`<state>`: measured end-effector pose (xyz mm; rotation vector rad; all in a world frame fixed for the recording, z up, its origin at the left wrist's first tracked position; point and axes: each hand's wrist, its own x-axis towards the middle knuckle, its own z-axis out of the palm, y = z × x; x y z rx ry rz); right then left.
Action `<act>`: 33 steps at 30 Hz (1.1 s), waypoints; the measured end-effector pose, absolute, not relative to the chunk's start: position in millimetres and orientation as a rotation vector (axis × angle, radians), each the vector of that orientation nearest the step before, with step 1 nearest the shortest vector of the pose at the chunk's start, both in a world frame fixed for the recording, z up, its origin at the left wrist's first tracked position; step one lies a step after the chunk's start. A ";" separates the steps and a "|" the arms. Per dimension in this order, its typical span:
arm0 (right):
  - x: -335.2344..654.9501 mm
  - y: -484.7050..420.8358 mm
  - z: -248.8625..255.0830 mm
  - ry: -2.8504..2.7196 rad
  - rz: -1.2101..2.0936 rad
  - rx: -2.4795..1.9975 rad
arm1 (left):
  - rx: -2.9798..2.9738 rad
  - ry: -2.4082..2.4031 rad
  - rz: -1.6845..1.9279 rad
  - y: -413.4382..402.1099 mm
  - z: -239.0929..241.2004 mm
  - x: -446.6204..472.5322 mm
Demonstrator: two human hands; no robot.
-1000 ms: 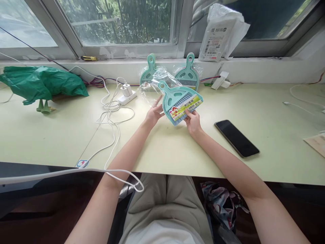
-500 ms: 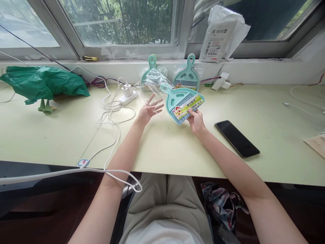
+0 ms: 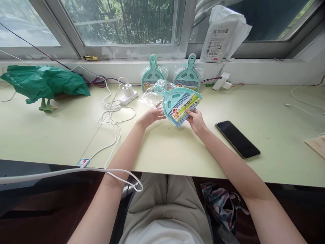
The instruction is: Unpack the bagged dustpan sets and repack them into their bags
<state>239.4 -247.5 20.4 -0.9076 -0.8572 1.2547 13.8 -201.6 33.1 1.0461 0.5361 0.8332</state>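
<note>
- The lower right edge of a mint-green dustpan-and-brush set (image 3: 170, 102) was pinched by the right hand (image 3: 195, 121), with the thumb laid across the front, over the printed label (image 3: 185, 107); the right fingers were mostly hidden behind the edge.
- The left hand (image 3: 149, 117) was placed just beside the set's left edge, its fingers pointed toward it and partly covered by a clear wrapper (image 3: 149, 97); whether set or film was gripped there could not be told.
- The set was held above the desk (image 3: 162, 152), between the two hands, beyond and to the left of the right fingertips. Its long axis was slanted, the handle aimed up and to the left, the bristle side turned down and to the right.
- By that slant, the handle end was brought nearer to the left hand, the wide end to the right.
- Both forearms were stretched forward over the desk edge and angled inward, the left wrist bent toward the set.
- Farther out, two similar wrapped sets, one left (image 3: 153, 74) and one right (image 3: 189, 75), were propped against the wall; a phone (image 3: 238, 139) was laid to the right, and white cables (image 3: 115, 117) were strewn to the left.
</note>
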 end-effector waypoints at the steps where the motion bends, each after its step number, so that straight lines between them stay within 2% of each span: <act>1: 239.9 -247.2 20.2 -0.868 1.256 -0.900 | 1.058 0.534 0.823 -202.0 31.9 15.0; 10: 238.4 -248.6 21.2 -0.925 1.276 -0.892 | 0.953 0.616 0.823 -206.9 26.2 31.4; 26: 253.3 -244.6 26.9 -1.002 1.297 -0.866 | 1.217 0.523 0.645 -221.5 29.1 33.6; 33: 251.7 -243.1 22.8 -0.933 1.215 -0.863 | 1.086 0.512 0.990 -213.7 26.6 43.3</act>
